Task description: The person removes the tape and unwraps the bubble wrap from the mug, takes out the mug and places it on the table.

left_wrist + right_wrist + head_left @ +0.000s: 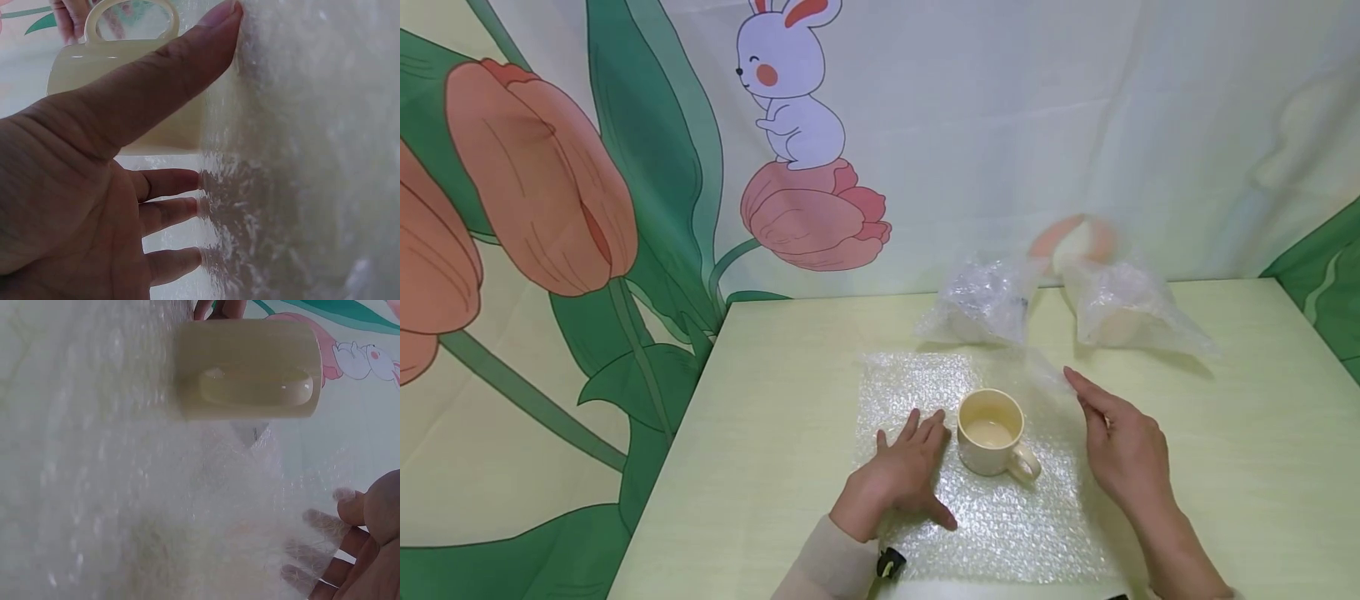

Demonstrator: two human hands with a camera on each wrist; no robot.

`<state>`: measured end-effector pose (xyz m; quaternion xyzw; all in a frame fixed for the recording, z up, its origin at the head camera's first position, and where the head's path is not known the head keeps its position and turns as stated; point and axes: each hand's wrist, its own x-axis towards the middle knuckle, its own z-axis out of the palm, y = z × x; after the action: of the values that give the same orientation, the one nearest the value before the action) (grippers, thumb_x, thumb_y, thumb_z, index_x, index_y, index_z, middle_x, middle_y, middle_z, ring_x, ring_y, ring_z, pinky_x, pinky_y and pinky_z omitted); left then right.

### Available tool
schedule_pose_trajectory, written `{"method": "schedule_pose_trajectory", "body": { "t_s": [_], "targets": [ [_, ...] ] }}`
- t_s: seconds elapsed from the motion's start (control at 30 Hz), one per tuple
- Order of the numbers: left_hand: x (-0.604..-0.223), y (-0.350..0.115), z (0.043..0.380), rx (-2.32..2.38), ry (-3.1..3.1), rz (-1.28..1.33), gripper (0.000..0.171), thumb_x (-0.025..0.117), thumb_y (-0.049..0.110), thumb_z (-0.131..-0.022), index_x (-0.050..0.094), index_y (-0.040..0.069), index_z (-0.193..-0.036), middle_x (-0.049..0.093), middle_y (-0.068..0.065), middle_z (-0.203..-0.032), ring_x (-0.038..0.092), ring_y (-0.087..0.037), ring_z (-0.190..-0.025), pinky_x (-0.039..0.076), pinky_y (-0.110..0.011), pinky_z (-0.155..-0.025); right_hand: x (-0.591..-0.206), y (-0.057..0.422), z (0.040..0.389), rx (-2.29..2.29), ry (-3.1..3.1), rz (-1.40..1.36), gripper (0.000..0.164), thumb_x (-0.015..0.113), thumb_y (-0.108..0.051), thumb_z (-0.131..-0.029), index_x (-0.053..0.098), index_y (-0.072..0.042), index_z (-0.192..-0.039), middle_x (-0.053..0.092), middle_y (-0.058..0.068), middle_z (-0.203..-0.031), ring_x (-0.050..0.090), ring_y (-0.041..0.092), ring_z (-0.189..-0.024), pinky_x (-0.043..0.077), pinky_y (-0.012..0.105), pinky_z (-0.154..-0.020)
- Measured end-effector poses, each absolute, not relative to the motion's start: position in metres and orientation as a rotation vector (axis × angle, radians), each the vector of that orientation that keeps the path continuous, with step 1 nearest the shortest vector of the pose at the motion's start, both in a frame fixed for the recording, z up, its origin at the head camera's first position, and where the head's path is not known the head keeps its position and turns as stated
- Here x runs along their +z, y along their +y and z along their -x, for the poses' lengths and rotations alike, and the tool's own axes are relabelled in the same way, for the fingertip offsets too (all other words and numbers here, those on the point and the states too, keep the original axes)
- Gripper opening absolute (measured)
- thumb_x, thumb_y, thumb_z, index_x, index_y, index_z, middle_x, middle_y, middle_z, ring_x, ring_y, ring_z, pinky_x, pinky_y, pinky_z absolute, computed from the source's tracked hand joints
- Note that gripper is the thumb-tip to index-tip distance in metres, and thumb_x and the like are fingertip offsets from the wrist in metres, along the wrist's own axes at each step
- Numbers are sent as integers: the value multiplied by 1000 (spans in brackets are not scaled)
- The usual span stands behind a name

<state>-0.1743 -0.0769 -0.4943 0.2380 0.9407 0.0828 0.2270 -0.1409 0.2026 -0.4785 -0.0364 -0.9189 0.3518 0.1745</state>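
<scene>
A cream mug stands upright on a sheet of bubble wrap, its handle turned toward the front right. My left hand has its fingers spread and presses its fingertips on the sheet just left of the mug. The left wrist view shows the thumb crossing in front of the mug. To the right, my right hand raises the sheet's right side. Its straight fingers show through the clear film in the right wrist view, behind the wrap and apart from the mug.
Two bubble-wrapped bundles, a left one and a right one, sit at the table's back edge. Behind the pale table hangs a cloth printed with tulips and a rabbit.
</scene>
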Motion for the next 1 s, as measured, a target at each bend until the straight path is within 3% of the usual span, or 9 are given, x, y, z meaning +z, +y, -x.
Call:
{"method": "schedule_pose_trajectory", "body": {
  "t_s": [0.27, 0.4, 0.6, 0.93, 0.97, 1.0],
  "targets": [
    [-494, -77, 174, 238, 2586, -657, 126, 94, 58, -65, 27, 13, -163, 7, -4, -176, 3, -35, -163, 21, -78, -117, -479, 215, 144, 981, -2642, 206, 37, 51, -19, -109, 64, -27, -143, 73, 25, -95, 27, 14, -51, 28, 31, -47],
    [-494, -77, 175, 242, 2581, -653, 127, 94, 57, -65, 26, 13, -163, 7, -4, -176, 2, -34, -163, 21, -78, -118, -481, 221, 144, 974, -2656, 240, 37, 49, -20, -110, 64, -26, -143, 72, 25, -87, 29, 15, -52, 28, 31, -48],
    [-495, -78, 175, 244, 2581, -652, 126, 94, 57, -65, 27, 14, -163, 6, -4, -177, 2, -34, -163, 21, -78, -117, -484, 226, 145, 946, -2675, 254, 37, 48, -22, -111, 64, -27, -143, 54, 8, -60, 27, 13, -49, 27, 31, -47],
    [-494, -78, 174, 237, 2577, -651, 126, 93, 57, -66, 26, 14, -163, 6, -4, -177, 2, -34, -163, 21, -77, -118, -484, 226, 146, 989, -2722, 280, 39, 46, -32, -111, 62, -24, -145, 30, -5, -48, 25, 11, -45, 29, 33, -48],
    [-493, -78, 174, 235, 2577, -651, 126, 94, 57, -66, 26, 14, -163, 6, -4, -177, 2, -34, -163, 21, -78, -118, -484, 226, 147, 995, -2730, 285, 39, 46, -32, -111, 61, -24, -146, 30, -4, -48, 26, 11, -46, 29, 33, -49],
    [-493, -78, 174, 234, 2577, -651, 126, 94, 57, -66, 26, 13, -163, 6, -4, -177, 2, -34, -163, 21, -78, -118, -483, 226, 147, 998, -2736, 284, 40, 47, -31, -110, 59, -23, -148, 42, 1, -51, 29, 13, -48, 30, 33, -51]
  ]
}}
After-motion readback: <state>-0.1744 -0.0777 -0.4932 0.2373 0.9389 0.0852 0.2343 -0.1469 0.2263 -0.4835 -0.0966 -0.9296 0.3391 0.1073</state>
